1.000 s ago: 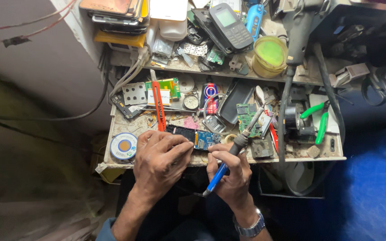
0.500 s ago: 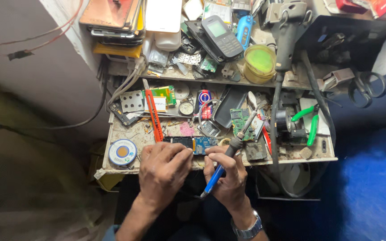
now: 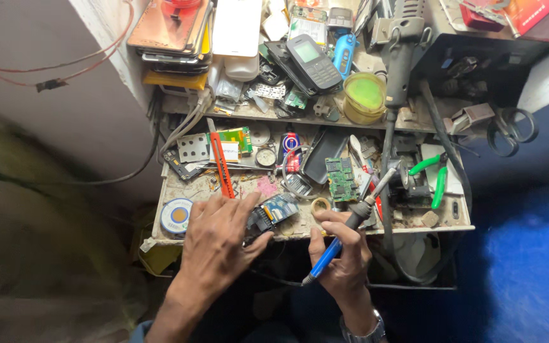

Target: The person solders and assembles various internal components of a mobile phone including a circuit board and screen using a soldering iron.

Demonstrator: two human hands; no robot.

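Note:
My left hand (image 3: 218, 236) rests at the front edge of a cluttered workbench (image 3: 414, 223), its fingers and thumb holding a small blue and black circuit board (image 3: 273, 212). My right hand (image 3: 341, 254) grips a soldering iron (image 3: 351, 222) with a blue handle, tip pointing up and right, away from the board. A small roll of tape (image 3: 320, 205) lies just above my right hand. A spool of solder wire (image 3: 176, 215) sits to the left of my left hand.
An orange-handled cutter (image 3: 222, 166), a green circuit board (image 3: 340, 178), green-handled pliers (image 3: 434, 175) and loose phone parts cover the bench. On the shelf above lie several phones (image 3: 312, 59), a green-filled jar (image 3: 364, 96) and a hot-air tool (image 3: 401, 51). Scissors (image 3: 508, 127) hang at right.
My left hand has opened out over the small board, and the soldering iron has tilted slightly. The view has shifted closer to the bench.

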